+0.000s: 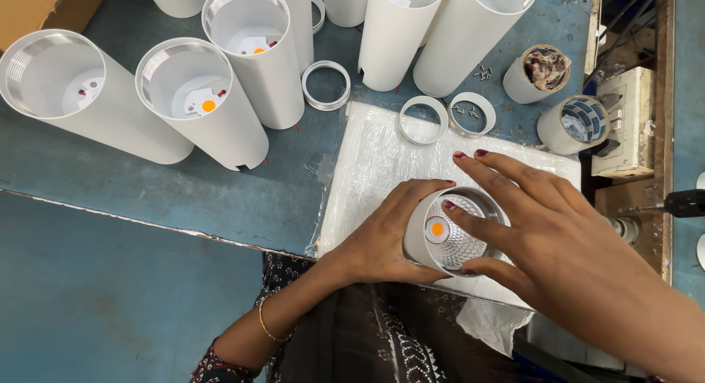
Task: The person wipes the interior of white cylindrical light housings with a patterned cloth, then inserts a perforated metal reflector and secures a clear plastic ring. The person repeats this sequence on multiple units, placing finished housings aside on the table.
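Note:
My left hand point(389, 232) wraps around a white cylindrical lamp housing point(418, 243) held upright over a white foam pad point(367, 163). Inside the housing sits a faceted silver reflector point(463, 240) with a small orange light chip point(437, 229) at its centre. My right hand point(543, 236) rests over the housing's open mouth, one fingertip touching the reflector's edge near the chip and the other fingers spread across the rim.
Several tall white cylinder housings point(198, 96) stand on the blue table point(147, 199) at the back. Loose white rings point(326, 85) and screws point(482, 73) lie near the pad. Two small stuffed tubes point(540, 73), a white switch box point(624, 122) and a screwdriver point(679, 203) are at right.

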